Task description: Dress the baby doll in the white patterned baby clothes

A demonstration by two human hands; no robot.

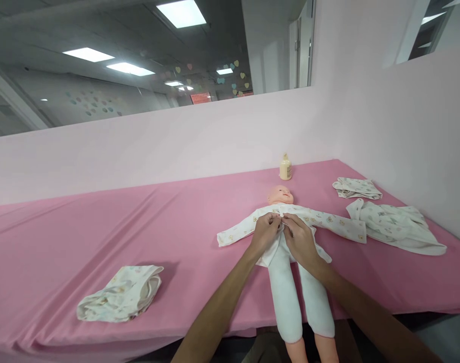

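Observation:
A baby doll (280,195) lies on its back, legs over the table's near edge. It wears white leggings (285,292) and a long-sleeved white baby shirt (339,224) with a small print, its sleeves spread to both sides. Over the doll's chest, my left hand (267,233) is closed, fingertips pinching the shirt's front. Just beside it, my right hand (298,239) pinches the other side of the same front. The fingertips of both hands nearly meet. Whatever small fastening may be between them is too small to make out.
A pink sheet (192,227) covers the table. Folded printed cloth (120,295) lies at the near left. Behind the doll's head stands a pale yellow pump bottle (285,168). On the right are another folded cloth (356,188) and a spread white garment (400,227), near the wall.

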